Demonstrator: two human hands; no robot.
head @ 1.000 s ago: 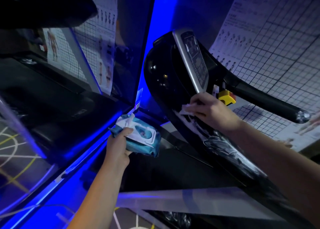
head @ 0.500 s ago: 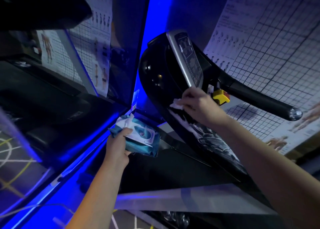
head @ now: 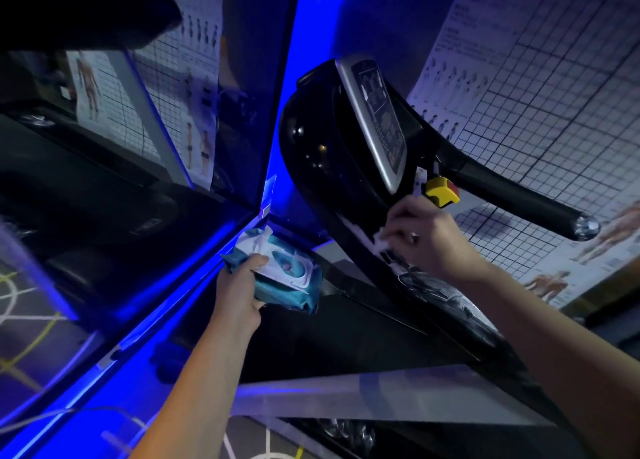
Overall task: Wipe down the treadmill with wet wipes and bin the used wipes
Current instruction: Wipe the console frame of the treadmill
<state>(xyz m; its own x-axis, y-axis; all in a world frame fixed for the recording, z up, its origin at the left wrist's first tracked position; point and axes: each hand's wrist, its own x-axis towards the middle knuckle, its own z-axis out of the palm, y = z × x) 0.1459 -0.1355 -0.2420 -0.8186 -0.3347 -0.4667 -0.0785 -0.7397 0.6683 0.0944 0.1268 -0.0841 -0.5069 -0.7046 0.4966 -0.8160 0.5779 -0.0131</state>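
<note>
The wipe (head: 380,238), pinched in the right hand (head: 429,240), has slid down the treadmill (head: 329,167) edge, away from the yellow button (head: 441,190) above that hand, so wiping goes on and binning has not begun. To its left, the left hand (head: 239,292) grips the pack (head: 284,278). One wipe out, one pack, one button, two hands; no bin in view

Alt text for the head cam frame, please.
The right hand presses a white wipe against the black treadmill console, just below its yellow stop button. The left hand holds a teal wipes pack beside it.
</note>
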